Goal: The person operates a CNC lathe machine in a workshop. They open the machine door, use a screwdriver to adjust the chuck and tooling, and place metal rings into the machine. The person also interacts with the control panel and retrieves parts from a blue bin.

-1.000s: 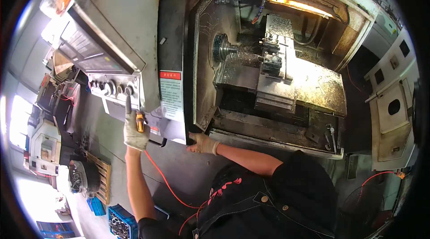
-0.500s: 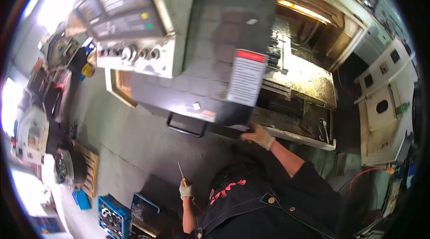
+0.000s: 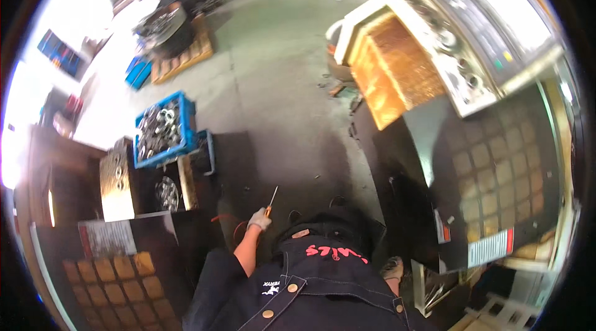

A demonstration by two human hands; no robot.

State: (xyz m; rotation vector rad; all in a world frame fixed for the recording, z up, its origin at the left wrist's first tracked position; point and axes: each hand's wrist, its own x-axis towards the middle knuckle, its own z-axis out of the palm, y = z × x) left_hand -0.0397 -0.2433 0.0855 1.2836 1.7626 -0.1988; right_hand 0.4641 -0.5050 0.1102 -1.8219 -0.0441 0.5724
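Observation:
My gloved left hand is low, left of my body. Its fingers are wrapped round an air blow gun with an orange handle and a long thin metal nozzle, which points up and away from me. A red hose loops on the left side of that hand. My gloved right hand hangs low at my right side, near the dark machine door with its gridded window and white label. Its fingers are too dark and small to read.
At left stands a blue crate of metal rings beside a wooden-edged bin. Another gridded machine panel is at lower left. A control panel juts in at upper right. Farther off, a drum stands on a pallet.
My view has swung left, from the open machine toward the aisle and crates. My right hand has left the machine door's edge and dropped to my side. The blow gun stays in my left hand.

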